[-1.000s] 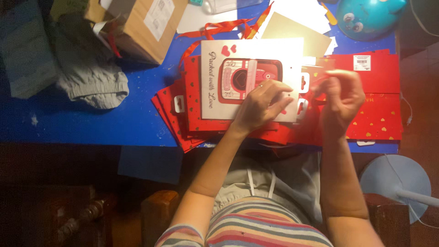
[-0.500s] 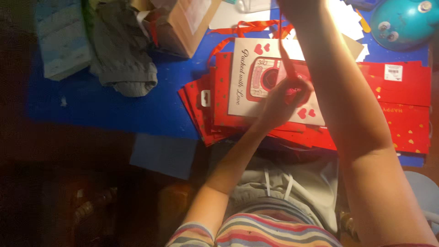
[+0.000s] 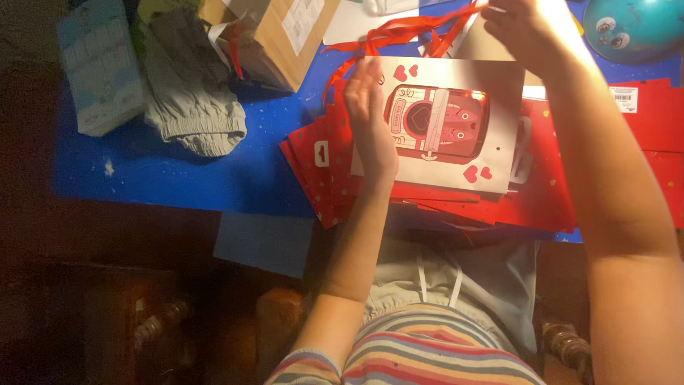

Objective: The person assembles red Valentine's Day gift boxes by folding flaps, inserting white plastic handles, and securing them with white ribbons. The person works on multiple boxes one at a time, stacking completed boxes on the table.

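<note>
Red ribbon (image 3: 399, 32) runs taut from the raised right hand (image 3: 524, 28), whose fingers are pinched together on its end near the top edge of the view; half a second ago this hand was higher and largely out of view, and a second ago it lay low beside the left hand on the card. Left hand (image 3: 370, 117) stands flat and open, fingers together, its edge resting along the left margin of the white gift card (image 3: 442, 125); earlier it was curled at the card's right side. White card, printed with hearts and a red window panel, lies on the stack of red gift bags (image 3: 541, 192), which rests on the blue tabletop (image 3: 178, 167).

Containers: brown cardboard box (image 3: 285, 36) at upper centre, closed, with a white label; contents cannot be seen. Pale blue packet (image 3: 100, 64) at upper left, closed.

Surroundings: grey garment (image 3: 192, 93) bunched between the packet and the box; teal rounded toy (image 3: 630, 28) at upper right; white paper sheets (image 3: 363, 18) behind the ribbon. Right forearm crosses the right part of the bag stack and hides it. Striped shirt (image 3: 413, 356) and grey shorts (image 3: 456, 285) fill the lower centre.
</note>
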